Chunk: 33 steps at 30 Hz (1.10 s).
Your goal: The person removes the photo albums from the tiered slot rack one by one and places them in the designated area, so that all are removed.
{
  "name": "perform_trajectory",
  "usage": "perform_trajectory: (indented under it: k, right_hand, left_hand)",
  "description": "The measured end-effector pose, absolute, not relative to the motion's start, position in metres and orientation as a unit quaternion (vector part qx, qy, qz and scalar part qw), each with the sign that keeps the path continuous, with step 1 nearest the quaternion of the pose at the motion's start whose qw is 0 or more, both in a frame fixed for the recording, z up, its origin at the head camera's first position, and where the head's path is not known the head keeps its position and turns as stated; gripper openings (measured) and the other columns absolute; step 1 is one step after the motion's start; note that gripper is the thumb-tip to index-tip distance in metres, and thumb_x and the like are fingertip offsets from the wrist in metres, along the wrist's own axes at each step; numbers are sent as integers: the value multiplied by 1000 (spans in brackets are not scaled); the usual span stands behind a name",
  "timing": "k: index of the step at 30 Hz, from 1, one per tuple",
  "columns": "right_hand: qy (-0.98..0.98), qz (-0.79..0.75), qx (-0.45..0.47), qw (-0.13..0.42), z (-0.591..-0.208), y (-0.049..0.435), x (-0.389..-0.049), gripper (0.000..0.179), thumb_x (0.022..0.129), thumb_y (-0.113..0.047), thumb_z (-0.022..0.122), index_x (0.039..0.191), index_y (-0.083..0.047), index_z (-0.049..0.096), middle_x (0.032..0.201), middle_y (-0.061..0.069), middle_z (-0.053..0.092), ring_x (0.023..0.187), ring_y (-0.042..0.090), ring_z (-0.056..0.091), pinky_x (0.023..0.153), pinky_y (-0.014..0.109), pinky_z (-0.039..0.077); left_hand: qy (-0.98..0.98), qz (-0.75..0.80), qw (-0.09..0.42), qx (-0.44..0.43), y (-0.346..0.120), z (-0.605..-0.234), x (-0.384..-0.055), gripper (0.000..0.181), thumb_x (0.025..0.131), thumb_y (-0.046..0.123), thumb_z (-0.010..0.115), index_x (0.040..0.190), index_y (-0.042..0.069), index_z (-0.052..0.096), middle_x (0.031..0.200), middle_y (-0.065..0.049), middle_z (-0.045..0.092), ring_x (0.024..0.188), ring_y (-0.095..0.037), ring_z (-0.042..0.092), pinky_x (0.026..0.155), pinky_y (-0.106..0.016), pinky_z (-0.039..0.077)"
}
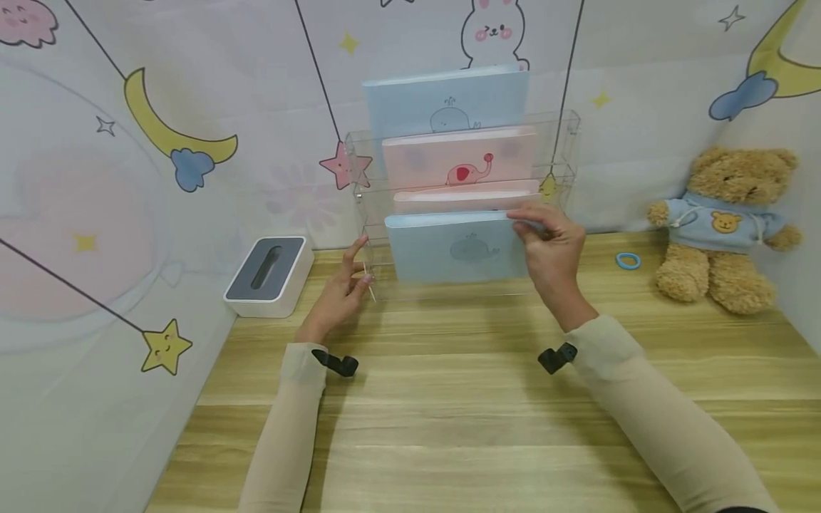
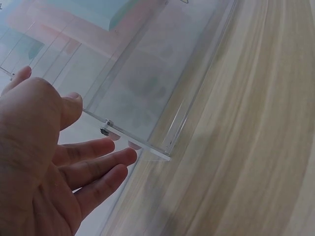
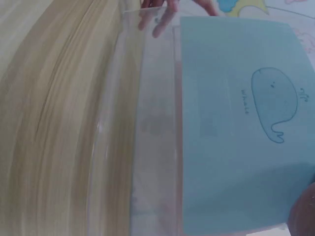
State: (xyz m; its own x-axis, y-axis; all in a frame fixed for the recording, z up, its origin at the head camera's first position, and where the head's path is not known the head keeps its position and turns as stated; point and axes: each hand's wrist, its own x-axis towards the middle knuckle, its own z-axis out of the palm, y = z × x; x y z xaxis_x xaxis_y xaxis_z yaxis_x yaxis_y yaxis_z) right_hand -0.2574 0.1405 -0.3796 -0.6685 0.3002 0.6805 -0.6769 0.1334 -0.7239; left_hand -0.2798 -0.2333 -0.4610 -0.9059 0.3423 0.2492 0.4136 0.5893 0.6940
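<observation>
A clear acrylic tiered rack (image 1: 449, 291) stands against the wall with notebooks in it. In front is a light blue notebook (image 1: 442, 249) with a whale drawing, its lower edge above the rack's bottom in the right wrist view. My right hand (image 1: 553, 246) pinches its upper right corner between thumb and fingers. My left hand (image 1: 340, 296) touches the rack's left side panel, its fingers fairly straight in the left wrist view. Behind the front notebook stand a pink notebook (image 1: 468, 203), a pink elephant notebook (image 1: 423, 162) and, highest, another blue whale notebook (image 1: 404, 107).
A white box with a grey top (image 1: 272, 306) sits left of the rack. To the right, a blue ring (image 1: 628, 261) lies on the wooden table (image 1: 449, 427) near a seated teddy bear (image 1: 725, 228). A printed cloth (image 1: 256, 85) covers the wall behind.
</observation>
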Motion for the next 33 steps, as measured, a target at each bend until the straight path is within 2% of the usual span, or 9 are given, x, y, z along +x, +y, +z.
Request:
perform_trajectory:
  k: [5, 9, 11, 14, 16, 26, 29, 33]
  right_hand:
    - [-677, 633, 113, 359, -381, 137, -245, 10, 91, 9, 79, 97, 4, 84, 98, -13, 80, 100, 3, 72, 87, 15, 55]
    - [-715, 620, 73, 315, -385, 135, -234, 11, 94, 5, 77, 100, 0, 85, 100, -11, 81, 89, 3, 66, 69, 14, 47]
    - [-732, 611, 61, 294, -388, 134, -230, 11, 96, 4, 76, 101, -1, 85, 102, -3, 83, 79, 4, 59, 60, 17, 37]
    - [-747, 609, 44, 263, -392, 132, -224, 13, 97, 5, 74, 102, -1, 84, 108, 12, 83, 77, 7, 54, 57, 20, 28]
    - [-753, 614, 25, 235, -394, 129, -220, 14, 98, 5, 72, 104, -1, 84, 112, 17, 81, 81, 9, 55, 61, 20, 31]
    - [-745, 656, -65, 100, -406, 119, -217, 19, 102, 4, 67, 115, 4, 79, 131, 17, 72, 110, 15, 55, 84, 16, 48]
    - [-742, 662, -94, 48, -412, 115, -220, 21, 103, 2, 65, 120, 4, 78, 137, 18, 68, 117, 20, 56, 96, 23, 52]
    - [-739, 662, -124, -9, -422, 112, -224, 24, 105, 1, 62, 123, 2, 77, 144, 19, 62, 126, 26, 55, 111, 38, 50]
  left_hand:
    - [-892, -402, 36, -204, -234, -461, -280, 79, 113, 15, 55, 170, 43, 8, 152, -37, 55, 126, -50, 71, 107, -65, 55]
    - [-894, -398, 36, -204, -234, -461, -281, 78, 113, 16, 55, 170, 44, 9, 152, -37, 56, 125, -50, 71, 108, -64, 55]
    - [-893, -398, 35, -205, -235, -461, -281, 78, 113, 16, 54, 170, 44, 9, 152, -37, 56, 125, -50, 71, 109, -65, 54]
    - [-893, -399, 34, -207, -235, -460, -281, 77, 113, 17, 54, 170, 43, 8, 152, -37, 56, 125, -50, 71, 109, -65, 54]
    - [-894, -397, 33, -207, -235, -460, -280, 77, 114, 18, 54, 170, 43, 7, 152, -38, 55, 125, -50, 71, 109, -65, 53]
    - [-896, -387, 39, -216, -234, -457, -279, 74, 114, 19, 54, 170, 37, 9, 149, -35, 60, 123, -49, 73, 108, -65, 54]
    - [-898, -381, 42, -216, -235, -457, -280, 73, 114, 22, 54, 169, 38, 9, 147, -33, 63, 122, -48, 74, 108, -65, 54]
    - [-899, -380, 41, -212, -235, -457, -280, 74, 114, 24, 55, 169, 40, 9, 147, -31, 64, 123, -49, 73, 110, -66, 52]
